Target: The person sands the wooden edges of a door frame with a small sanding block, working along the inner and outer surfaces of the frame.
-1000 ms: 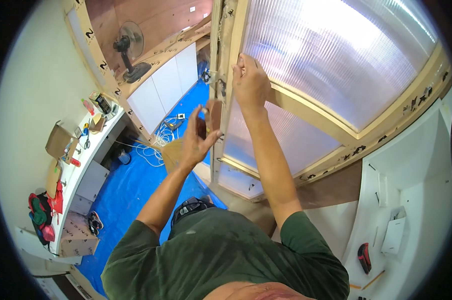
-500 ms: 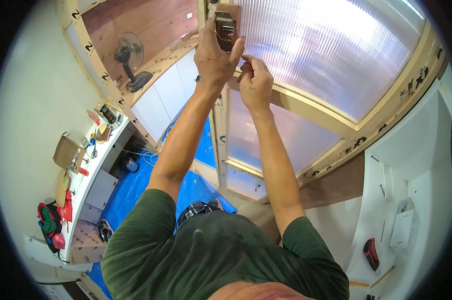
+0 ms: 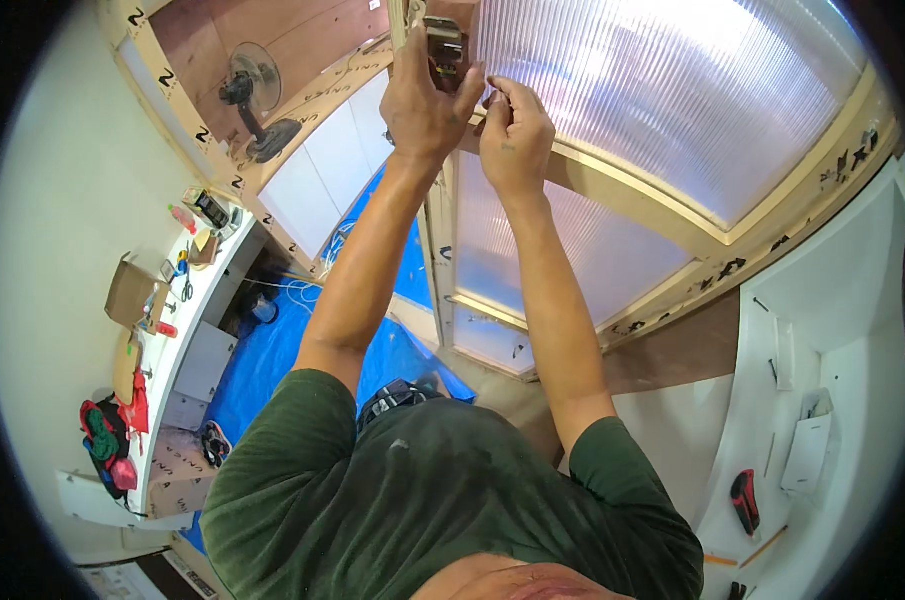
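My left hand [image 3: 423, 115] presses a dark, shiny metal fitting [image 3: 447, 50] that looks like a door lock, with fingers along its left edge and thumb at its lower right. The fitting lies against a brown piece at the edge of a wood-framed door. Just right of it and a little lower, my right hand [image 3: 518, 140] is closed in a pinch near the thumb of the left. Whatever sits between its fingertips is too small to name. Ribbed translucent panels [image 3: 663, 90] fill the door's wooden frame [image 3: 623, 190].
On the left, a white counter [image 3: 198, 300] carries an open cardboard box [image 3: 133, 290], scissors [image 3: 188, 290] and bags. A fan [image 3: 258, 100] stands on a wooden ledge. Blue sheeting [image 3: 273, 370] covers floor. At right, a white surface holds a red-and-black utility knife [image 3: 745, 500] and pencils.
The view has shifted slightly. My left hand stays on the metal fitting, and my right hand remains pinched beside it, with its fingers moved only a little.
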